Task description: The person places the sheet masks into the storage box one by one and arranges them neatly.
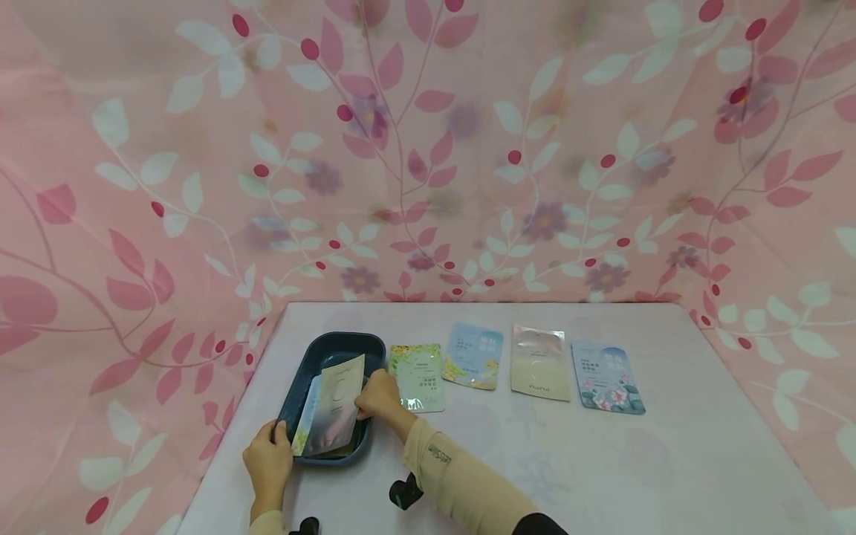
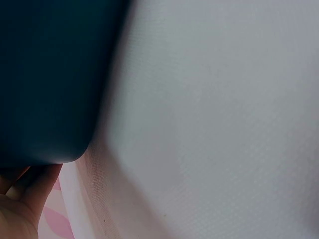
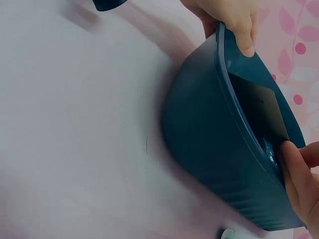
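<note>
A dark blue plastic basin point(image 1: 374, 349) stands at the left of the table with several flat face-mask packets inside. My left hand point(image 1: 269, 461) grips its near left rim; in the right wrist view, the thumb of that left hand point(image 3: 234, 20) hooks over the rim. At the right side, my right hand point(image 1: 381, 397) pinches the edge of a beige-and-pink face-mask packet point(image 1: 339, 409), which leans up in the basin. Beneath it a blue-and-yellow packet point(image 1: 307, 420) shows partly. The fingers point(image 3: 296, 174) of the right hand lie over the rim, and their tips are partly hidden.
Right of the basin lie a green packet point(image 1: 417, 377), a light blue packet point(image 1: 473, 355), a beige packet point(image 1: 540, 364) and a blue flowered packet point(image 1: 608, 377) in a row. A white cloth covers the table point(image 1: 602, 475); a pink floral curtain point(image 1: 468, 148) hangs behind.
</note>
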Tool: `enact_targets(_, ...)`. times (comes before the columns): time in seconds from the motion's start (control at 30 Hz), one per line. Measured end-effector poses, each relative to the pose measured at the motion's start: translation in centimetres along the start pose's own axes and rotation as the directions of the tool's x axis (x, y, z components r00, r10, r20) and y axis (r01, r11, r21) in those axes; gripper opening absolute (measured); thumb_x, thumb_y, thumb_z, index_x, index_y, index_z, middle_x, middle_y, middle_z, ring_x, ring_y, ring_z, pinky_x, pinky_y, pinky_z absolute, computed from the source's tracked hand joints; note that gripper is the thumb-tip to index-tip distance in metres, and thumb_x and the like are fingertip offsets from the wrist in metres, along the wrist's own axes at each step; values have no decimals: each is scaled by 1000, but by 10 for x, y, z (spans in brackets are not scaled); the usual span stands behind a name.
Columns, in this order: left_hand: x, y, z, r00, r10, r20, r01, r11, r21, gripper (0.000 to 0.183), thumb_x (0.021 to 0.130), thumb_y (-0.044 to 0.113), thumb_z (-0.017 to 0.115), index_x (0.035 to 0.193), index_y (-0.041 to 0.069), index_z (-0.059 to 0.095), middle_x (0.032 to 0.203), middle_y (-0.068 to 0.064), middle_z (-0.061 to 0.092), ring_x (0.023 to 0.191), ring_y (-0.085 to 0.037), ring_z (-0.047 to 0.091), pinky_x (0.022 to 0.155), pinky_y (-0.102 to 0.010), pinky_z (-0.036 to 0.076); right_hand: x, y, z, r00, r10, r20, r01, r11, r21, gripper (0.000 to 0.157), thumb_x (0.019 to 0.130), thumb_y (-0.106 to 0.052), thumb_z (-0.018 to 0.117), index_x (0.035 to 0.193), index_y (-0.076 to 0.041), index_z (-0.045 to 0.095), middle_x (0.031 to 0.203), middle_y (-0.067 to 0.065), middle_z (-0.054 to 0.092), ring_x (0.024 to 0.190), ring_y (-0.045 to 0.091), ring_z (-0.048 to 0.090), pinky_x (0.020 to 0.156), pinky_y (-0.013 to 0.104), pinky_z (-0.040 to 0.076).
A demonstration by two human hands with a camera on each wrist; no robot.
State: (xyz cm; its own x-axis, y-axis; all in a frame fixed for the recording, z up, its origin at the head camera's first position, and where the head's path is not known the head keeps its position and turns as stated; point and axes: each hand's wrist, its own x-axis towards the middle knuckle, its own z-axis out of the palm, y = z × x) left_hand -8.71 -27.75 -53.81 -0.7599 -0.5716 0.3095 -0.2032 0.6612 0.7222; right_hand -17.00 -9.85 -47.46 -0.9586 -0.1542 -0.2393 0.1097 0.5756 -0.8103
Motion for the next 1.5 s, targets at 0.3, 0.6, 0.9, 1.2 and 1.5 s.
enact_targets(0.3,0,1,-1,1000,11,-17,-11,1000,-2,24,91,3,52,100,-17,61,98,-38,60,92,-56,56,83,-60,42,1,-6,6,999,-34,12,35,993,-109,9,71,4,69,69,1,60,45,1,54,36,8,56,39,15,43)
enact_targets(0.6,0,1,0,996,69,-65,-70,998,-8,21,89,1,55,96,-17,62,93,-37,62,86,-57,57,79,-60,42,1,-8,16,993,-116,-10,111,971,-210,13,71,3,69,62,-3,60,42,-2,51,36,6,52,37,15,39)
enact_targets(0.9,0,0,1,994,82,-75,-82,997,-3,20,88,0,56,95,-17,62,91,-37,62,85,-57,57,78,-60,43,-1,-6,24,955,-288,-72,238,887,-395,7,67,-2,70,68,-3,63,64,7,63,59,16,61,51,30,48)
enact_targets(1.2,0,1,0,996,68,-61,-68,998,-6,21,89,1,55,96,-17,62,92,-37,62,87,-56,57,80,-60,42,-3,2,36,914,-392,-100,309,836,-453,7,71,0,65,67,-4,61,65,8,64,65,21,66,55,32,52)
enact_targets(1.5,1,-1,1,996,62,-57,-63,998,-8,21,89,1,55,97,-17,62,92,-36,62,87,-56,58,80,-59,43,-3,-4,40,933,-348,-94,244,802,-545,11,78,-5,65,69,-6,60,66,7,65,68,21,68,55,31,53)
